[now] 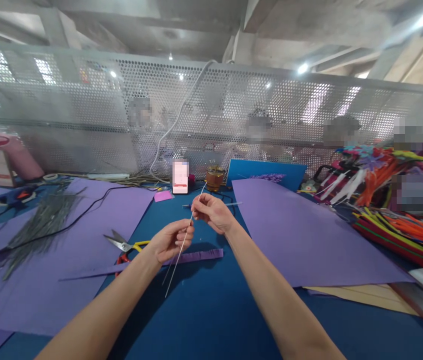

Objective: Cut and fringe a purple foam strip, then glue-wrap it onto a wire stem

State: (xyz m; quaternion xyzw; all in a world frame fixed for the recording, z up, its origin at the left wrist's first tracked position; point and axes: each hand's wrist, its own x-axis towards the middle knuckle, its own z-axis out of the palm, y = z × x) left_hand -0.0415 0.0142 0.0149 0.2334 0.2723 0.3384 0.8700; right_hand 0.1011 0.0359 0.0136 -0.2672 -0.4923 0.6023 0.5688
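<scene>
Above the blue table, my left hand (173, 240) and my right hand (212, 212) both pinch a thin, pale wire (176, 264). It slants from above my right fingers down past my left hand. A second thin end hangs beside its lower part; whether it belongs to the same wire I cannot tell. A narrow purple paper strip (200, 255) with a crinkled end lies behind and below my left hand, its middle partly hidden. Left of that hand rest opened scissors (121, 243) with yellow and red handles, partly covered by my forearm.
Purple sheets (301, 230) lie on both sides. Dark green wires (41, 225) and a black cable cover the left sheet, near a glue gun (20, 196). A lit phone (180, 176) and an amber cup (215, 178) stand ahead. Colourful pipe cleaners (414, 230) are piled right.
</scene>
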